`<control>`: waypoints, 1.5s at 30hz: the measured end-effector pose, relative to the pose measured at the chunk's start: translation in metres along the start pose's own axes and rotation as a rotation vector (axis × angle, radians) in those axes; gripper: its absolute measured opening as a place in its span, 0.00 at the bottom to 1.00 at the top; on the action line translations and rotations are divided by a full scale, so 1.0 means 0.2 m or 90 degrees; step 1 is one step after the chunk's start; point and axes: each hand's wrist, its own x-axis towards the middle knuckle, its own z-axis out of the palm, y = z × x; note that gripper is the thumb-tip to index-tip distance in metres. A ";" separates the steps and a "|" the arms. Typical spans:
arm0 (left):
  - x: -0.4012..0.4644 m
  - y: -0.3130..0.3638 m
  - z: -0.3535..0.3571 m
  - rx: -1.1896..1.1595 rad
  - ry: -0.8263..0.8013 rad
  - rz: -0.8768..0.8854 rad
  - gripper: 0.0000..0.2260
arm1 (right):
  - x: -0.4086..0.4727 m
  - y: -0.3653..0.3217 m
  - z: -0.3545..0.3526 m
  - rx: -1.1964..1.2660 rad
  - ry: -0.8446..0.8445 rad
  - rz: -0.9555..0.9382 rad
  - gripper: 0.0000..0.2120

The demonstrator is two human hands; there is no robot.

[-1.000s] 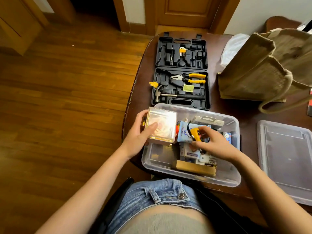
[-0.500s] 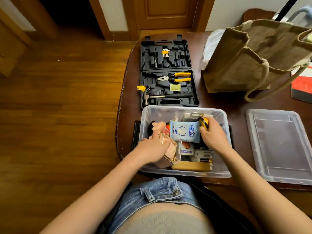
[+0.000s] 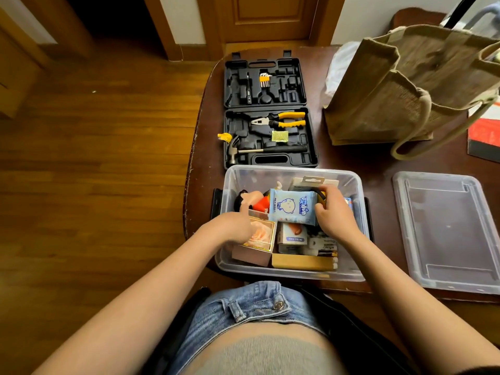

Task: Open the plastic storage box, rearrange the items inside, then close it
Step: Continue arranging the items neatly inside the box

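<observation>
The clear plastic storage box point(image 3: 293, 171) stands open at the table's near edge, full of small items. Its clear lid point(image 3: 446, 231) lies flat on the table to the right. My left hand point(image 3: 234, 227) grips a clear display case point(image 3: 261, 238) with a peach-coloured thing inside, set in the box's near left corner. My right hand point(image 3: 334, 213) holds the right end of a light blue wet-wipes pack point(image 3: 293, 208) lying across the other items. A red and black doll point(image 3: 250, 203) sits behind the case. A mini fan carton point(image 3: 292, 236) and a tan box point(image 3: 303, 262) lie near the front.
A black tool case point(image 3: 270, 115) lies open behind the box, holding pliers, a hammer and hex keys. A brown jute bag point(image 3: 411, 85) stands at the back right. A red book point(image 3: 484, 136) sits at the right edge. The table's left edge drops to wooden floor.
My left hand has brought the display case from above the box's left rim down into the near left corner. My right hand moved from a yellow item to the wipes pack's right end.
</observation>
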 end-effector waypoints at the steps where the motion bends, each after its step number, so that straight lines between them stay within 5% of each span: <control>1: 0.00 0.00 -0.01 0.052 0.004 0.002 0.31 | 0.00 0.00 0.00 0.003 0.000 -0.002 0.20; 5: -0.01 -0.01 0.00 0.166 -0.034 0.020 0.20 | -0.01 0.00 0.00 0.006 -0.001 -0.001 0.19; 11: 0.04 0.01 0.10 0.222 0.128 0.100 0.17 | -0.04 0.01 -0.01 0.012 0.058 -0.010 0.20; 15: 0.06 0.02 0.09 0.294 0.169 0.106 0.23 | -0.07 0.03 -0.03 -0.012 0.086 0.027 0.18; 22: 0.09 0.03 0.15 0.442 0.074 0.089 0.40 | -0.12 0.09 -0.03 -0.026 0.093 0.076 0.15; 26: 0.10 0.03 0.12 0.430 0.080 0.105 0.41 | -0.14 0.08 0.00 0.029 0.000 0.105 0.19; 30: 0.11 0.03 0.10 0.410 0.054 0.110 0.39 | -0.15 0.11 0.01 0.019 0.023 0.110 0.21; 35: 0.11 0.00 0.11 0.375 0.068 0.135 0.37 | -0.18 0.12 -0.05 -0.265 0.071 0.032 0.18; 39: 0.12 -0.01 0.12 0.349 0.078 0.145 0.37 | -0.13 0.11 -0.15 -0.492 0.076 -0.031 0.24; 45: 0.12 -0.02 0.11 0.288 0.069 0.152 0.35 | -0.04 0.15 -0.17 -0.674 -0.073 -0.119 0.43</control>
